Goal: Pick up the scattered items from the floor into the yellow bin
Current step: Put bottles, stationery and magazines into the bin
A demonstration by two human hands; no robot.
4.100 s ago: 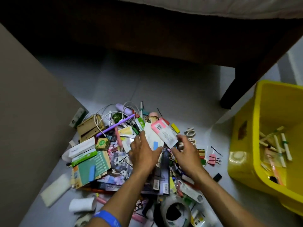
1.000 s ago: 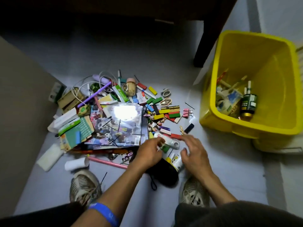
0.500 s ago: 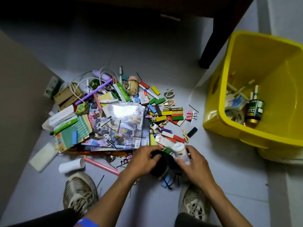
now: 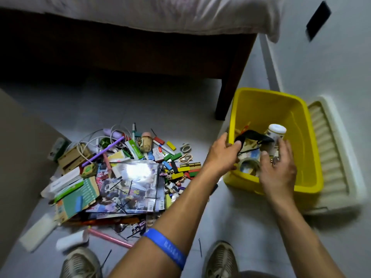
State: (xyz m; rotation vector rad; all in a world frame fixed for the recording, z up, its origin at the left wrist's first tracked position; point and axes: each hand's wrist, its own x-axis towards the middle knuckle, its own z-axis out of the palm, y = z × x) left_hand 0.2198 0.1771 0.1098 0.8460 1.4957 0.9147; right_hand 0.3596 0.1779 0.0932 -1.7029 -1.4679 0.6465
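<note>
Hands now over glossy yellow bin [image 4: 251, 103], left hand [image 4: 221, 155] fingers pinching limp black cloth [image 4: 253, 135], right hand [image 4: 278, 169] fingers spread.

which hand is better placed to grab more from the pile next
Left. The left hand sits at the bin wall nearest the pile, though pinching a black item. The right hand is open over the bin, farther away.

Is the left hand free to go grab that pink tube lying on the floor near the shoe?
Probably not yet. The left hand is over at the yellow bin, pinching a black item. The pink tube lies uncovered, so the way looks free once the hand lets go.
</note>
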